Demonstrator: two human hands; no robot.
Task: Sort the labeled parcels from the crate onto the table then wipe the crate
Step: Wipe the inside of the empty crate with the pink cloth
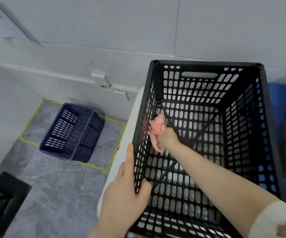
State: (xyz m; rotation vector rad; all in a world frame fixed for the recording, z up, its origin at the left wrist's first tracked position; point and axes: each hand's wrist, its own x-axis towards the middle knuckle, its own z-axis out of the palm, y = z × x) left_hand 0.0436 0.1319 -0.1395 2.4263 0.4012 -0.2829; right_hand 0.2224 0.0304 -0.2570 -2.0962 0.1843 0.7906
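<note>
Clenched around a bunched pink cloth (158,130), the right hand (167,137) reaches down inside the black crate (265,107) and presses the cloth against the inner face of its left wall. Left hand (126,191) clamps that same wall near the close corner, thumb inside through the lattice, fingers flat along the outside. One white wrap (276,220) circles the right forearm.

That crate stands on a white table (128,134), its left wall just inside the table's rounded left edge, so only a thin strip of tabletop shows there. Its slotted floor is bare; no parcels show inside. Beyond the right wall something blue (276,100) lies beside it, partly hidden.

Left of the table, grey marbled floor (61,186) drops away with free space. Yellow tape (30,121) marks one rectangle on it, and one blue crate (72,133) lies tipped on its side within. One dark object (5,201) sits at the lower left corner, unclear what. Pale walls (104,28) close the back; two white sockets (101,79) sit low on them.
</note>
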